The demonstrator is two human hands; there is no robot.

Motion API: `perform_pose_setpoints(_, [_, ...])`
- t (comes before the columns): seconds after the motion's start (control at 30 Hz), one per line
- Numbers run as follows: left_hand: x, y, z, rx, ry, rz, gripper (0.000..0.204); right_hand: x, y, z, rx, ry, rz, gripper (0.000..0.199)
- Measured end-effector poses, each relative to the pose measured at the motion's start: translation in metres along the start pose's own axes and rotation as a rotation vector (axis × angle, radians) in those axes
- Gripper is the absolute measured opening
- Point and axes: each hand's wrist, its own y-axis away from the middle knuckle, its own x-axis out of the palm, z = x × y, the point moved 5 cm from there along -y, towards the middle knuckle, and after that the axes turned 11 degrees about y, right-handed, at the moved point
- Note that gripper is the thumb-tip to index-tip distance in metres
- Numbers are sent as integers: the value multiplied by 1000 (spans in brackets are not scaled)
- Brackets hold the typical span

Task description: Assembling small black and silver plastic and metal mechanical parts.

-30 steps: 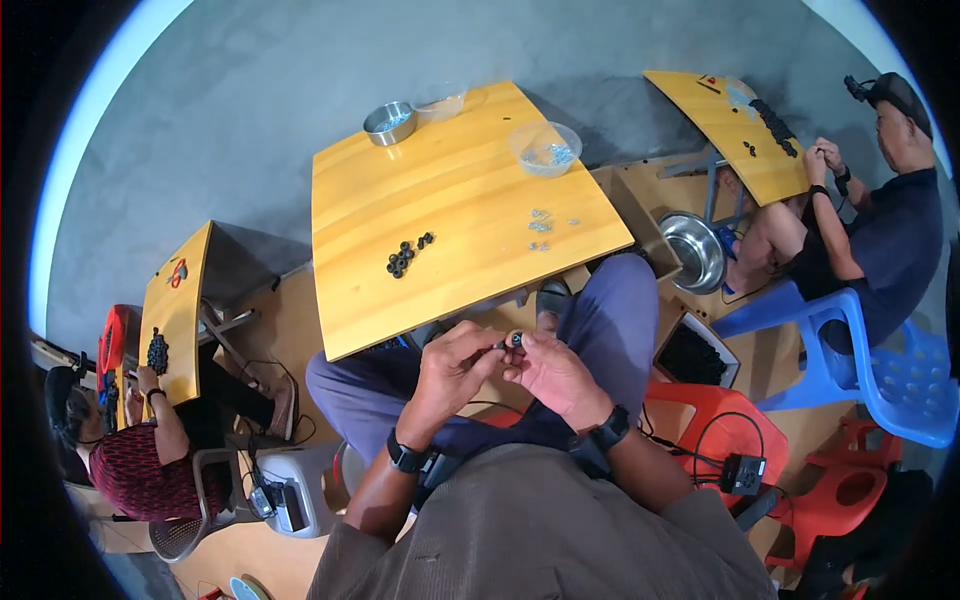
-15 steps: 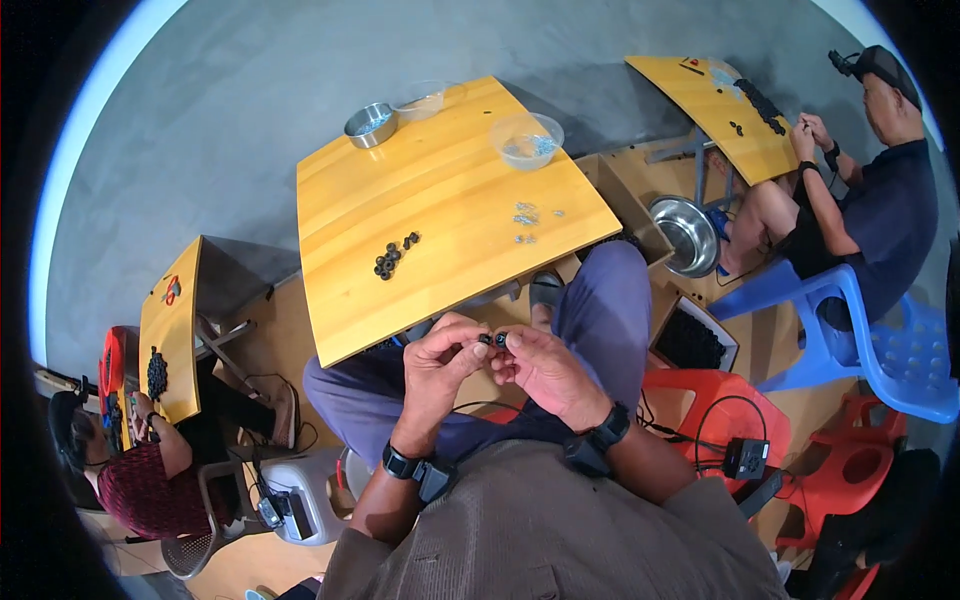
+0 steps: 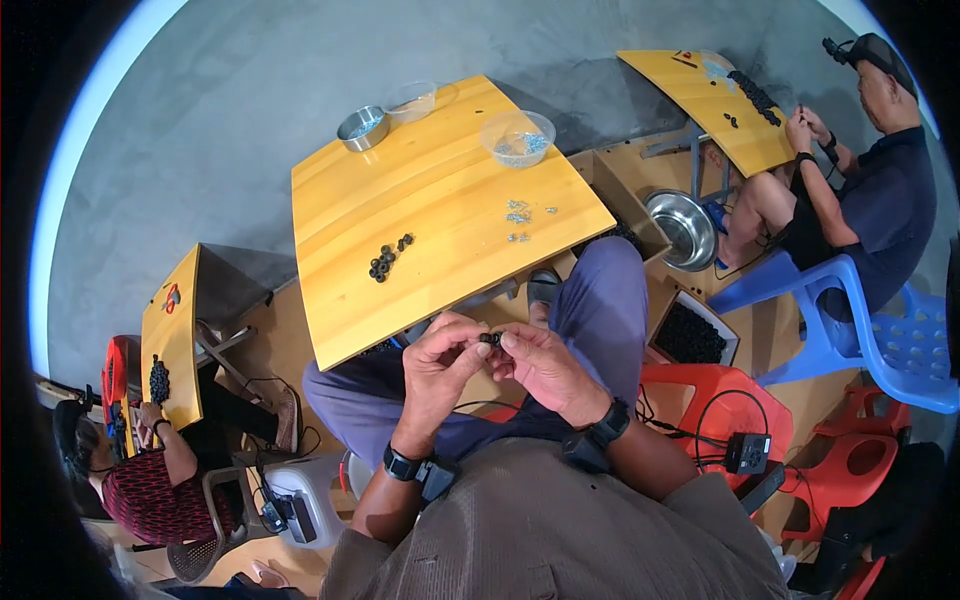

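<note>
Above my lap, just off the table's front edge, both hands meet with closed fingertips. My left hand (image 3: 436,366) pinches one of two small black round parts (image 3: 485,338). The other is between the thumb and fingers of my right hand (image 3: 552,372). The two parts meet end to end; fingertips partly cover them, so their exact shape is hidden. On the yellow wooden table (image 3: 400,190) lies a cluster of black ring-like parts (image 3: 381,264). Farther right on it are several small silvery metal pieces (image 3: 517,217).
A steel bowl (image 3: 352,140) and a clear plastic bowl (image 3: 521,155) with small metal pieces stand on the table. To the right are a box of black parts (image 3: 690,335), a steel basin (image 3: 683,230) and a red stool (image 3: 720,405). Co-workers sit at side tables left and right.
The two black parts have come together; a small gap showed between them before. My right fingertips have shifted slightly left. The view has tilted a little.
</note>
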Motion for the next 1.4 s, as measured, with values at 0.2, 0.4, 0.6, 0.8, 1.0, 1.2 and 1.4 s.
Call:
perform_pose_setpoints(0.2, [7, -2, -12, 38, -168, -15, 15, -2, -1, 0, -1, 34, -4, 25])
perform_pose_setpoints(0.4, [16, -4, -30, 190, -623, 92, 19, -6, 0, -3, 17, 41, -24, 23])
perform_pose_setpoints(0.6, [22, -5, -33, 349, -825, 176, 24, 0, 3, 0, 48, 68, -74, 23])
perform_pose_setpoints(0.8, [27, -6, -32, 325, -911, 240, 23, -3, 4, -2, 52, 183, -110, 23])
perform_pose_setpoints(1.0, [21, -7, -25, 233, -810, 249, 20, -8, 5, -7, 80, 235, -101, 23])
perform_pose_setpoints(1.2, [13, -6, -13, 189, -770, 274, 18, -16, 3, -17, 135, 213, -71, 24])
perform_pose_setpoints(1.4, [0, -11, -5, -20, -588, 125, 16, -30, 1, -22, 192, 80, -24, 22])
